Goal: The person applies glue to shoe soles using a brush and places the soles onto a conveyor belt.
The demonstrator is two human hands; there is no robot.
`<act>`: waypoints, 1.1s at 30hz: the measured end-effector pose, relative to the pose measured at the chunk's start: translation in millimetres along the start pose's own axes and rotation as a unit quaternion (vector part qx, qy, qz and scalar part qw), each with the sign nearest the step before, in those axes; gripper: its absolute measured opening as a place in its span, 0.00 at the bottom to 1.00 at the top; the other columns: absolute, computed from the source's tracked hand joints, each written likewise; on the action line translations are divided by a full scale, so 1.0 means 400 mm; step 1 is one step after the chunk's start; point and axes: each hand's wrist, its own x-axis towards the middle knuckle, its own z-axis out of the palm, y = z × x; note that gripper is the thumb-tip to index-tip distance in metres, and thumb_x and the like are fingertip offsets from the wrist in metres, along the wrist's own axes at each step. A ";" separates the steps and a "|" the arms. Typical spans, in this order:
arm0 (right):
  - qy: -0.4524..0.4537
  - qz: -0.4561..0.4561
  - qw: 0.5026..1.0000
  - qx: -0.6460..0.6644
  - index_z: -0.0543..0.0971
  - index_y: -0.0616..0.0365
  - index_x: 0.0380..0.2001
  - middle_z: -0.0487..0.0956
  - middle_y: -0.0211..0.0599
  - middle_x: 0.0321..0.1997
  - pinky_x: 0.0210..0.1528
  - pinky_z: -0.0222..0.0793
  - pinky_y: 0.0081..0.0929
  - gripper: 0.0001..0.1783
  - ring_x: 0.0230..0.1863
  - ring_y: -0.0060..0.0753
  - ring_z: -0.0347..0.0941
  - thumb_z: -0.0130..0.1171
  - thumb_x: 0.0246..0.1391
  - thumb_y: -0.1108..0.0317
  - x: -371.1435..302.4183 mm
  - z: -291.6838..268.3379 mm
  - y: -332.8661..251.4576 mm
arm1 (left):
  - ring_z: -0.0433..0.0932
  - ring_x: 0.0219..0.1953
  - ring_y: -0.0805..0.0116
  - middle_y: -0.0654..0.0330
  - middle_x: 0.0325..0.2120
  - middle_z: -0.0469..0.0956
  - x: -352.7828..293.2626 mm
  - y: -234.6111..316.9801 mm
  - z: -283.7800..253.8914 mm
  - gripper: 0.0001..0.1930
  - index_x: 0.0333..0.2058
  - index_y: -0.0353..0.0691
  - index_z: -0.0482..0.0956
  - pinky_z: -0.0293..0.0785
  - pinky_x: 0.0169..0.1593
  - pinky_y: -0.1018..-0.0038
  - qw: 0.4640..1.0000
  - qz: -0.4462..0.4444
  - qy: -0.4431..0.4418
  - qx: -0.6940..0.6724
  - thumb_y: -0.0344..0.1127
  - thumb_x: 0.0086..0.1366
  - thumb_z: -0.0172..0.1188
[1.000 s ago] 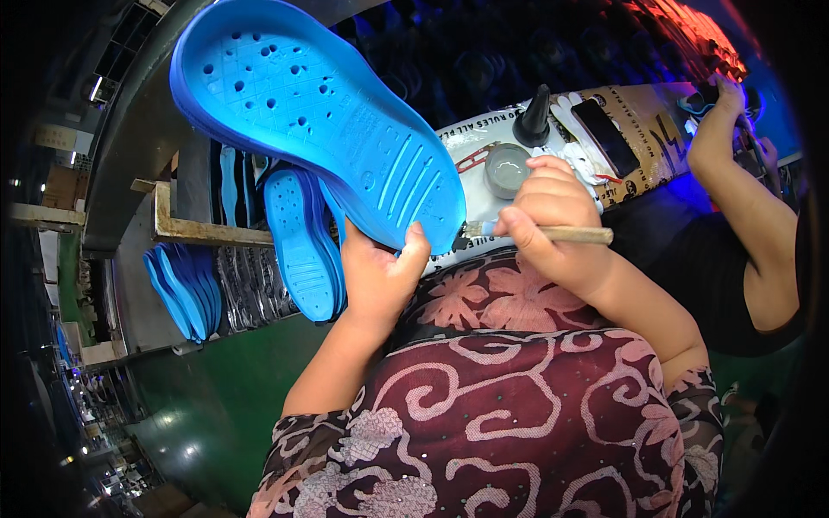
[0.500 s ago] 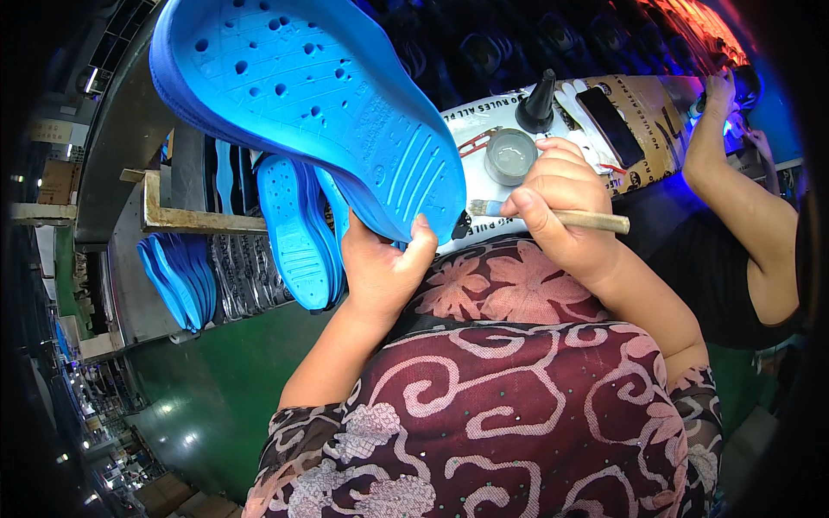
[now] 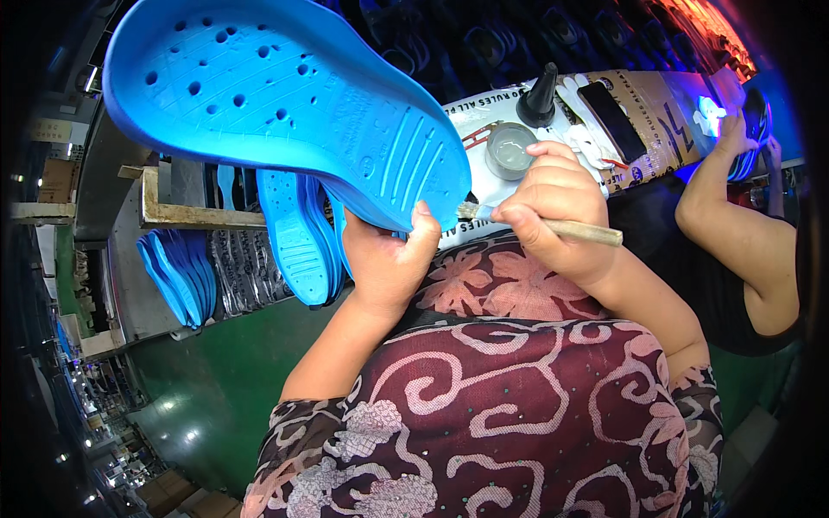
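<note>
A large blue shoe sole (image 3: 259,95), with holes in its forefoot and ridges at its heel, slants across the upper left. My left hand (image 3: 389,263) grips it by the heel end, thumb on the top face; I cannot tell whether further soles are beneath it. In my right hand (image 3: 561,203) is a paintbrush with a pale wooden handle (image 3: 587,232). Its bristles are at the sole's heel edge, though contact is hard to make out. Just beyond my right fingers stands a small round cup (image 3: 511,150) of clear or greyish liquid.
Behind the cup are a black cone-shaped bottle (image 3: 539,102), a red-handled tool (image 3: 478,136) and a dark phone (image 3: 611,121) on white cloth. More blue soles (image 3: 300,250) stand at left, beside another blue stack (image 3: 177,272). A co-worker's arm (image 3: 734,211) reaches in at right.
The sole has swung left and lies a little flatter. My right hand has brought the brush slightly left, to the heel edge. At right, the co-worker's arm has moved and a dark, blue-lit object shows by the hand.
</note>
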 end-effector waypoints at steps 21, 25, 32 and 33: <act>-0.007 0.010 0.999 -0.036 0.78 0.55 0.17 0.73 0.30 0.17 0.49 0.61 0.37 0.10 0.23 0.32 0.68 0.57 0.50 0.69 -0.002 -0.062 -0.001 | 0.75 0.32 0.71 0.57 0.32 0.76 0.016 -0.022 -0.006 0.15 0.38 0.31 0.72 0.71 0.38 0.76 0.990 0.132 -0.045 -0.016 0.21 0.51 0.61; 0.086 0.043 0.995 -0.003 0.78 0.57 0.16 0.75 0.31 0.17 0.49 0.61 0.37 0.13 0.23 0.32 0.69 0.54 0.53 0.70 -0.033 -0.110 0.010 | 0.72 0.45 0.67 0.54 0.43 0.73 0.028 0.029 -0.032 0.22 0.49 0.30 0.67 0.67 0.52 0.72 0.993 0.084 -0.082 0.000 0.21 0.54 0.58; 0.192 0.161 0.968 -0.003 0.78 0.58 0.15 0.73 0.36 0.17 0.33 0.62 0.33 0.15 0.23 0.38 0.68 0.53 0.55 0.69 -0.158 -0.182 0.074 | 0.79 0.34 0.63 0.48 0.42 0.74 0.128 0.285 -0.023 0.30 0.55 0.24 0.60 0.76 0.37 0.72 0.952 -0.079 -0.230 -0.188 0.29 0.54 0.57; 0.191 0.193 0.962 0.003 0.78 0.58 0.16 0.73 0.37 0.17 0.32 0.62 0.34 0.15 0.24 0.38 0.68 0.53 0.55 0.68 -0.174 -0.197 0.077 | 0.78 0.30 0.65 0.47 0.41 0.75 0.142 0.297 -0.009 0.32 0.56 0.24 0.58 0.75 0.32 0.74 0.921 -0.115 -0.306 -0.211 0.30 0.53 0.58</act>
